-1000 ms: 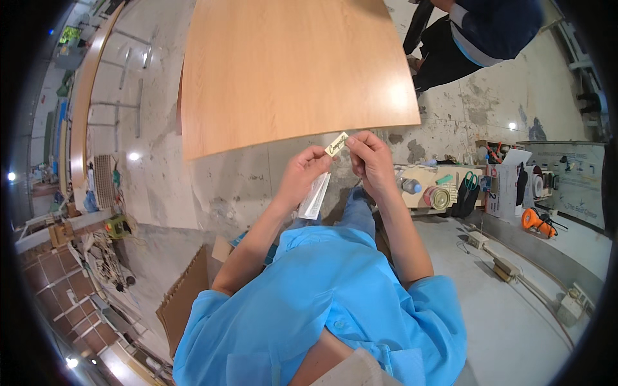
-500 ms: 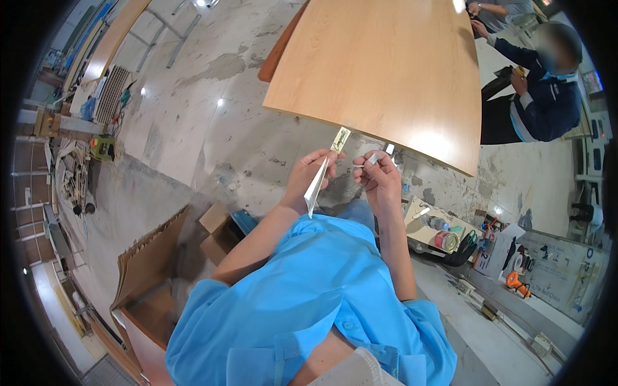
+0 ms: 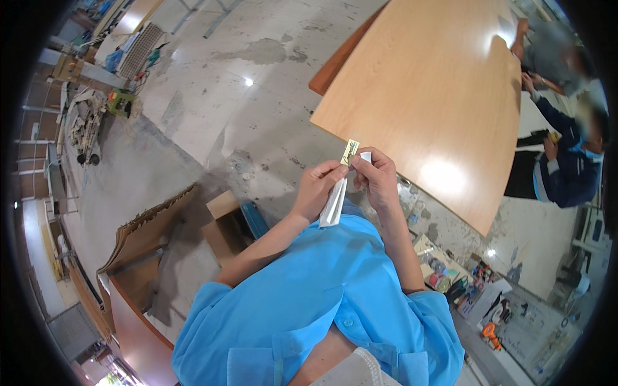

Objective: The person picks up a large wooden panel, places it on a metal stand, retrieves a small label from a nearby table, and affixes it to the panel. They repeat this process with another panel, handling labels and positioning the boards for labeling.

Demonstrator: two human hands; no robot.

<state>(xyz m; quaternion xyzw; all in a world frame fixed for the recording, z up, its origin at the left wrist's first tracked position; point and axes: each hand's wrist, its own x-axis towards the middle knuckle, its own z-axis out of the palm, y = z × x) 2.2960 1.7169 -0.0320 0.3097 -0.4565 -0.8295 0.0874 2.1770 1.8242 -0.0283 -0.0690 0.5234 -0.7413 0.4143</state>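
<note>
Between finger and thumb, my left hand (image 3: 317,190) pinches a small pale-yellow label (image 3: 350,152) with dark lettering. A folded white paper strip (image 3: 332,207) hangs below the same fingers, over my blue shirt. My right hand (image 3: 380,179) is closed beside it, thumb and fingertips at the label's lower right edge. A small white scrap of paper (image 3: 366,156) sticks up from the right fingers. Both hands are close together, in front of the near edge of a light wood tabletop (image 3: 425,96).
Cardboard boxes (image 3: 222,225) lie on the floor at left, by a torn cardboard sheet (image 3: 145,228). At right, a cluttered low surface holds a tin (image 3: 440,282), tools and an orange tape dispenser (image 3: 491,336). Two people (image 3: 573,151) stand beyond the table's right side.
My right hand has moved left, from apart to touching the label. The white strip now hangs more face-on. The view has turned, so the table sits farther right and lower.
</note>
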